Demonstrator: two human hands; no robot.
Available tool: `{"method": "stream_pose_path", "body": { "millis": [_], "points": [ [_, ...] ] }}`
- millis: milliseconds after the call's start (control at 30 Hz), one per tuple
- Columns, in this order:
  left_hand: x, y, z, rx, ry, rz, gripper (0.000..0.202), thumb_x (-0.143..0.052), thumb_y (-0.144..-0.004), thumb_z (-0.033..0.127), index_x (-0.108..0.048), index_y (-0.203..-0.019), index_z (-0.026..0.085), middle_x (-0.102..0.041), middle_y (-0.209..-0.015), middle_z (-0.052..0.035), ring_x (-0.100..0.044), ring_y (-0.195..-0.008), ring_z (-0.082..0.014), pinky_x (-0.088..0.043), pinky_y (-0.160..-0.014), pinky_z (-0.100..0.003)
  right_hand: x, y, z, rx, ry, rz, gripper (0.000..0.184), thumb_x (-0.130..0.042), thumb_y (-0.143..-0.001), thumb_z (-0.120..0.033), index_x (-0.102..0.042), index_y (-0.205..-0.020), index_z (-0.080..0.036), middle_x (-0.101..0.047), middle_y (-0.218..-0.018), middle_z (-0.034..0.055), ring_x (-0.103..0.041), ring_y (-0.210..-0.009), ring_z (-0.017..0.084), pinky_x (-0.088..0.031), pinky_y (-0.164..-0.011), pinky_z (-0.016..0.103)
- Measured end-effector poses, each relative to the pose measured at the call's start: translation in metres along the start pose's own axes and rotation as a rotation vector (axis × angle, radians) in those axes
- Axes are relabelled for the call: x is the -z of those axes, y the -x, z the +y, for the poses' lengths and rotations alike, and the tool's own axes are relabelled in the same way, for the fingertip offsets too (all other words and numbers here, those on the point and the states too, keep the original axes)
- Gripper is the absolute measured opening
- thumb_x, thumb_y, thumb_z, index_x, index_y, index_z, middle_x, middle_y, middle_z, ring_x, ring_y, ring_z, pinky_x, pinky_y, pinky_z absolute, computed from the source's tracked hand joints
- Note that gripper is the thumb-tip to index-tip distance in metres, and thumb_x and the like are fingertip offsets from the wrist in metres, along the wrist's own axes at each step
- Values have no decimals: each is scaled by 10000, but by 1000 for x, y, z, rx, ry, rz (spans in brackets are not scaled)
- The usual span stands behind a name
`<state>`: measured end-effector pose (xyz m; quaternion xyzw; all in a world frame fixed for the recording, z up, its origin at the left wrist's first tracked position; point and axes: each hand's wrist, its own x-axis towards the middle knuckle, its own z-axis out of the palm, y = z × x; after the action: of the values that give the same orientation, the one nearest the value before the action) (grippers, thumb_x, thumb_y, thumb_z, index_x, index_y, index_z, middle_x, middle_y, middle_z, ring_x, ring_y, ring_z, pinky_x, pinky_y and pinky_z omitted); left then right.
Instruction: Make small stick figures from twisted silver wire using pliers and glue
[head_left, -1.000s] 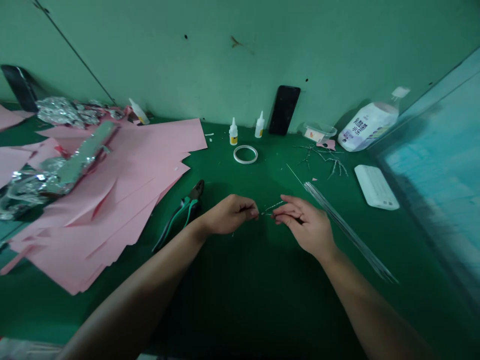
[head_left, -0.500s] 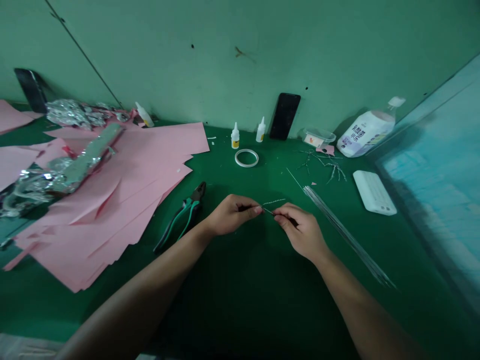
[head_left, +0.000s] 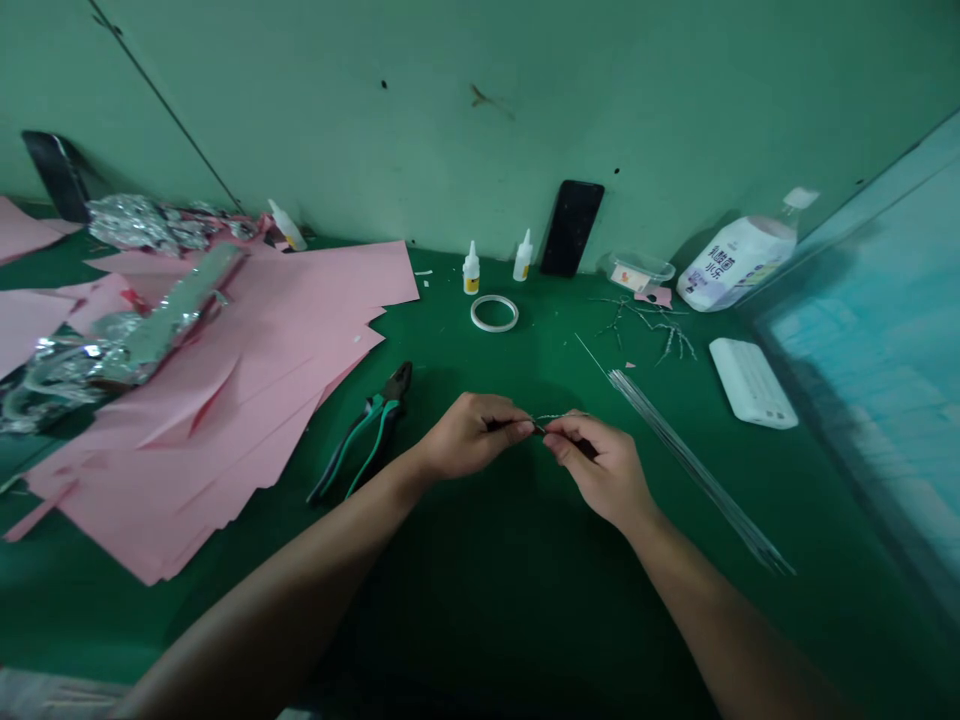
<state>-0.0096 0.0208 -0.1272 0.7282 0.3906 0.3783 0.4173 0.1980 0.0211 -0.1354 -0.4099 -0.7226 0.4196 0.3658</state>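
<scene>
My left hand (head_left: 472, 436) and my right hand (head_left: 600, 468) meet above the green mat (head_left: 480, 560), both pinching a thin twisted silver wire (head_left: 561, 416). Its end is hidden inside my fingers on each side. Just left of my left wrist lie green-handled pliers (head_left: 367, 442), not touched by either hand. To the right of my right hand runs a long bundle of straight thin wires (head_left: 697, 470), apart from my fingers.
Stacked pink paper sheets (head_left: 225, 400) and crumpled aluminium foil (head_left: 75, 365) cover the left. Along the green wall stand glue bottles (head_left: 471, 270), a tape ring (head_left: 494, 313), a phone (head_left: 571, 228), twisted wire branches (head_left: 645, 322), a power bank (head_left: 752, 383) and a plastic bottle (head_left: 735, 263).
My hands have moved closer together. The right hand's fingers have closed on the twisted wire, which my left hand also pinches. The wire lies more level between them, and the view has shifted slightly.
</scene>
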Motion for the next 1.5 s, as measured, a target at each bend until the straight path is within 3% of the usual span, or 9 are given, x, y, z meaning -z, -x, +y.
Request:
{"method": "stream_pose_path", "body": {
  "millis": [100, 333, 433, 600, 800, 933, 1033, 1167, 1500],
  "points": [
    [-3, 1, 2, -4, -31, -13, 247, -552, -912, 277, -731, -870, 113, -629, -709, -39, -526, -655, -114, -400, -604, -236, -3, 0, 0, 24, -2, 25, 114, -628, -878, -325, -685, -874, -226, -641, -789, 23, -595, -668, 154, -491, -580, 298],
    [-1, -1, 5, 211, 124, -123, 278, -551, -890, 320, -701, -781, 113, -469, -558, 41, -376, -520, -75, -315, -502, -212, 1, 0, 0, 179, 127, 71, 115, -572, -903, -243, -674, -850, -234, -668, -812, 38, -629, -779, 195, -518, -689, 360],
    [-1, 0, 5, 120, -9, -103, 260, -531, -911, 297, -699, -819, 121, -550, -629, 16, -457, -580, -89, -359, -551, -216, 2, -1, 0, 200, 140, 64, 102, -589, -895, -235, -687, -868, -227, -684, -832, 44, -645, -815, 202, -521, -736, 371],
    [-5, 2, 6, -78, -270, -77, 249, -481, -956, 253, -690, -900, 131, -655, -756, -38, -576, -697, -126, -419, -639, -241, 1, -1, 0, 23, 44, 3, 144, -589, -904, -306, -709, -950, -240, -703, -907, 46, -661, -833, 197, -535, -705, 342],
    [-6, 6, 4, -115, -566, 18, 204, -509, -949, 263, -638, -1081, 177, -737, -899, -46, -670, -750, -168, -444, -691, -294, 3, -1, -1, 42, 49, 7, 162, -586, -896, -294, -732, -947, -250, -710, -932, 55, -658, -890, 216, -532, -760, 363],
    [-5, 7, 3, -214, -665, -26, 198, -475, -964, 233, -638, -1065, 184, -747, -936, -39, -694, -793, -170, -410, -713, -314, 4, -1, 0, -104, -52, -12, 197, -606, -880, -365, -740, -941, -233, -693, -819, 44, -637, -757, 197, -507, -647, 321],
    [-5, 7, 4, -258, -700, -52, 183, -475, -962, 223, -644, -1017, 182, -741, -890, -26, -680, -736, -154, -376, -690, -314, 2, -2, 1, -212, -109, 39, 245, -627, -859, -421, -735, -927, -211, -654, -703, 24, -573, -633, 163, -441, -548, 283],
    [-6, 6, 5, -265, -720, -79, 179, -472, -960, 220, -645, -986, 179, -733, -858, -24, -664, -701, -146, -342, -669, -318, 2, -3, 1, -205, -143, 31, 237, -631, -858, -422, -715, -875, -201, -599, -655, 3, -508, -596, 137, -396, -531, 268],
    [-9, 6, 9, -175, -516, -21, 151, -494, -936, 165, -638, -979, 153, -727, -854, -20, -648, -721, -143, -362, -755, -325, 3, -2, 1, -148, -207, -75, 148, -681, -836, -358, -696, -908, -229, -637, -806, 16, -598, -738, 154, -473, -643, 279]
  ]
}}
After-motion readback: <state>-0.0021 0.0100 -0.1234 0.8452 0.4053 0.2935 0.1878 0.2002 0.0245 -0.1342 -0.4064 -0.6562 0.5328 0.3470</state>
